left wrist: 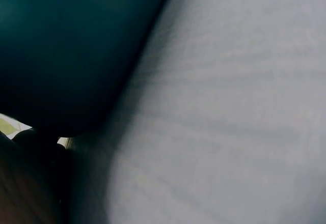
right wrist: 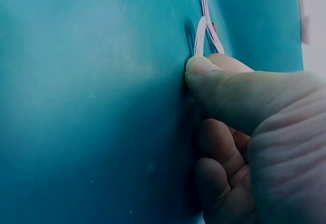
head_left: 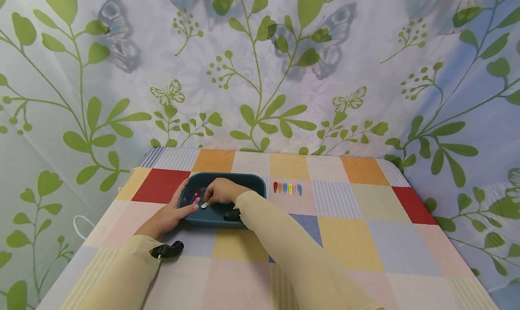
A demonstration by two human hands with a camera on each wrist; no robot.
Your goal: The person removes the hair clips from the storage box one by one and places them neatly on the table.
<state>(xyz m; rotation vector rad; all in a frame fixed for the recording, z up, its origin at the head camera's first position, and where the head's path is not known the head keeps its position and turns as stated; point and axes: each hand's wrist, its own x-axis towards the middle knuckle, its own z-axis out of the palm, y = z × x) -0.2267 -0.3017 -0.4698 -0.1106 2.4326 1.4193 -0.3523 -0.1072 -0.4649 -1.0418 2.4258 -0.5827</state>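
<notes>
A dark teal tray (head_left: 243, 178) stands on the patchwork cloth. My left hand (head_left: 167, 217) holds its left front corner, thumb over the rim and fingers along the outer left wall. Inside the tray, my right hand (head_left: 222, 192) pinches a white snap hair clip (right wrist: 200, 36) between thumb and forefinger, close to the tray floor. Just left of that clip lie a pink hair clip (head_left: 197, 200) and a red hair clip (head_left: 197, 192). In the left wrist view, the tray's outer wall (left wrist: 66, 51) fills the upper left, and the hand's fingers are mostly hidden.
Right of the tray, several coloured hair clips (head_left: 290, 188) lie in a neat row on the cloth (head_left: 349, 238). A leaf-patterned curtain (head_left: 260, 75) hangs behind the table. At the table's left edge a white cable (head_left: 77, 226) loops out.
</notes>
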